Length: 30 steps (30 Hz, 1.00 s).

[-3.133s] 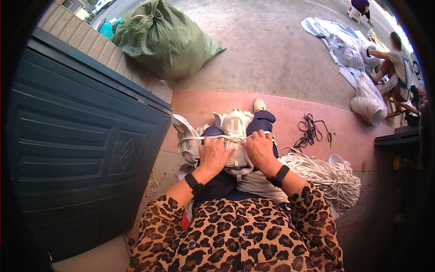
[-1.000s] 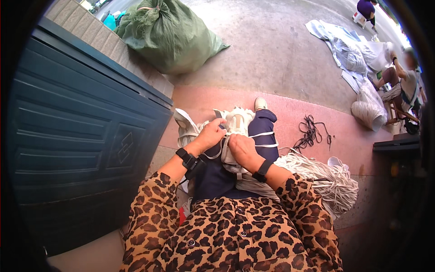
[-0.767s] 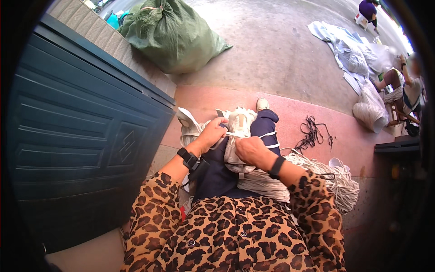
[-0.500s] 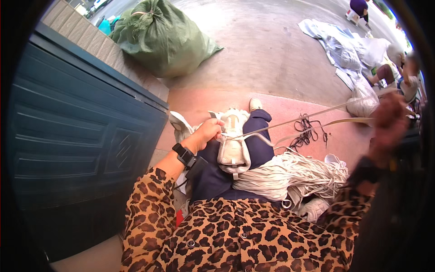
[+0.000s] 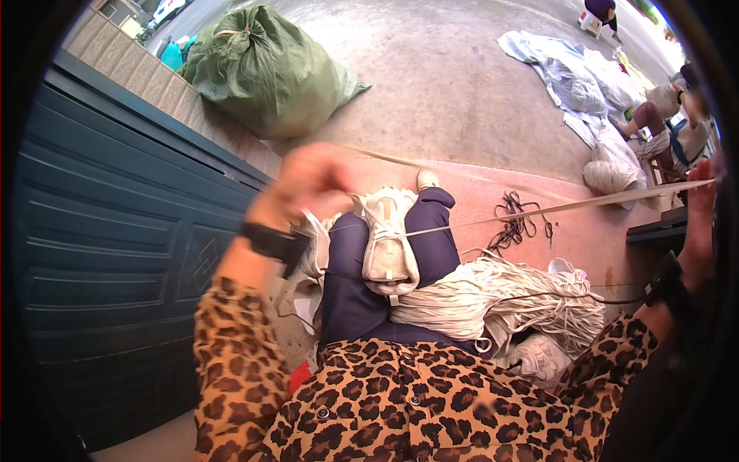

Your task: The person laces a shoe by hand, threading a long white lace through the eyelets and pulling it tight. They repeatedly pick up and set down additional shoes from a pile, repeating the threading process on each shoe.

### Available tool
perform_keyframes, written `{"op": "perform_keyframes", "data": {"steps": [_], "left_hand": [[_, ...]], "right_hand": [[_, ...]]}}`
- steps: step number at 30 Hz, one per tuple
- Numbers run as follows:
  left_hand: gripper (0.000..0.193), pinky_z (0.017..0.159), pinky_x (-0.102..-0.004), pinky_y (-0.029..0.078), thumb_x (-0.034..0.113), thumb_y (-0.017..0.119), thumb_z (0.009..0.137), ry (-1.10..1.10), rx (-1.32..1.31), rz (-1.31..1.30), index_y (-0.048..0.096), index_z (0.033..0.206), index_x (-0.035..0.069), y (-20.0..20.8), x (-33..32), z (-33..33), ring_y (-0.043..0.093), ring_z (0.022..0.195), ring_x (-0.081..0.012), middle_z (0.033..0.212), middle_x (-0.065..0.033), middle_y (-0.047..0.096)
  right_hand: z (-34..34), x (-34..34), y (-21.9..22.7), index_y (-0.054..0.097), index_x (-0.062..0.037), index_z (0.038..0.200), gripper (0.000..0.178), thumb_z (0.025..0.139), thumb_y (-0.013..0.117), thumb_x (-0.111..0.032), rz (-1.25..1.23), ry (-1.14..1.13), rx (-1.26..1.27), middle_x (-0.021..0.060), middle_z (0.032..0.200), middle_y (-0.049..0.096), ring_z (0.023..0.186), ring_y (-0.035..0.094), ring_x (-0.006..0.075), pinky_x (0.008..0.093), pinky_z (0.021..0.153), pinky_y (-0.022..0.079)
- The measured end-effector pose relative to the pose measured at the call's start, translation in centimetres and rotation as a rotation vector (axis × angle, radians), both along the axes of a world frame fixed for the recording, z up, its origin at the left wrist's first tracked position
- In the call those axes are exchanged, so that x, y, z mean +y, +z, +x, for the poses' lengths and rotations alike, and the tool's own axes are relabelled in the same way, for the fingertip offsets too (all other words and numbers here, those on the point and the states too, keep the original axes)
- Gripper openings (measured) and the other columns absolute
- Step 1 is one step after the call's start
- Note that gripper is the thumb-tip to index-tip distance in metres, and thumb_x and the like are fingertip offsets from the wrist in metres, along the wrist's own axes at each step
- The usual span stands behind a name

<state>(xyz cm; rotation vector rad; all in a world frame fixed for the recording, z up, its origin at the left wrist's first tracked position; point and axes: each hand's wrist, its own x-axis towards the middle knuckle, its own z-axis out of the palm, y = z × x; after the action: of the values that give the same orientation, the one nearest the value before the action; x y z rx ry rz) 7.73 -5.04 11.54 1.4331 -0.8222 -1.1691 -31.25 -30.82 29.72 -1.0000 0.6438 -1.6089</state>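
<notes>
A cream sneaker [image 5: 391, 258] rests on my lap, its heel toward me. A pale flat shoelace [image 5: 539, 209] runs taut from the shoe to my right hand [image 5: 699, 204], which grips it far out at the right rim, partly in shadow. My left hand [image 5: 308, 179], smeared by motion, is raised to the left of the shoe's toe with its fingers closed. Another stretch of pale lace leads from it toward the right. Across my right thigh lies a thick bundle of cream laces [image 5: 493, 296].
Dark cords [image 5: 514, 219] lie tangled on the pink floor. More pale shoes [image 5: 539, 356] sit beside me. A blue-green door [image 5: 100, 254] stands close at left, a stuffed green sack [image 5: 269, 77] beyond it. Other people sit at far right by white bags [image 5: 612, 165].
My left hand has moved up and left, away from the shoe. My right hand has gone farther out to the right, drawing the lace along.
</notes>
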Motion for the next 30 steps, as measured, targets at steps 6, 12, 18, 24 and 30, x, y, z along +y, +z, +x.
{"op": "perform_keyframes", "data": {"steps": [6,12,18,24,30], "left_hand": [[0.024,0.056,-0.03,0.034,0.009,0.038,0.089,0.979,0.422,-0.362,0.037,0.064,0.008,4.9,19.0,21.0,0.033,0.051,-0.0139,0.056,-0.0015,0.032],[0.01,0.055,-0.0304,0.039,0.014,0.047,0.087,0.853,0.414,0.031,0.048,0.077,0.011,-0.5,19.0,16.1,0.046,0.054,-0.0128,0.062,0.0001,0.046],[0.024,0.045,-0.0213,0.031,0.031,0.053,0.089,0.337,0.408,0.356,0.057,0.088,0.007,-7.4,8.8,1.1,0.034,0.046,-0.0046,0.057,0.0063,0.038],[0.027,0.049,-0.0194,0.035,0.029,0.049,0.091,0.081,0.151,0.427,0.059,0.09,0.004,-10.9,6.2,-6.4,0.038,0.049,-0.0048,0.059,0.0055,0.043],[0.022,0.05,-0.0163,0.039,0.017,0.053,0.088,0.131,0.071,0.462,0.061,0.099,0.001,-11.6,7.1,-7.3,0.048,0.055,-0.0048,0.067,0.0027,0.055]], "right_hand": [[-12.9,-11.9,-18.1,0.047,-0.0091,0.071,0.018,0.087,0.046,-0.014,0.366,0.489,0.196,-0.0011,0.062,0.04,0.058,0.04,0.0099,0.025,0.055,0.036],[5.6,6.2,-27.5,0.058,-0.0024,0.104,0.021,0.085,0.053,-0.01,0.245,0.912,0.931,-0.0007,0.075,0.055,0.069,0.053,0.0083,0.0228,0.063,0.044],[13.2,15.2,-31.9,0.057,0.0026,0.074,0.022,0.083,0.049,-0.015,-0.276,0.968,1.236,0.0209,0.073,0.057,0.069,0.055,0.0363,0.0398,0.062,0.043],[15.4,16.5,-34.6,0.055,-0.002,0.074,0.012,0.079,0.05,-0.012,-0.628,0.609,1.337,0.0144,0.077,0.055,0.076,0.051,0.0334,0.0442,0.063,0.042],[16.5,17.4,-34.9,0.054,-0.0041,0.077,0.009,0.076,0.047,-0.009,-0.79,0.568,1.469,0.0112,0.079,0.055,0.079,0.05,0.028,0.0425,0.064,0.039]]}}
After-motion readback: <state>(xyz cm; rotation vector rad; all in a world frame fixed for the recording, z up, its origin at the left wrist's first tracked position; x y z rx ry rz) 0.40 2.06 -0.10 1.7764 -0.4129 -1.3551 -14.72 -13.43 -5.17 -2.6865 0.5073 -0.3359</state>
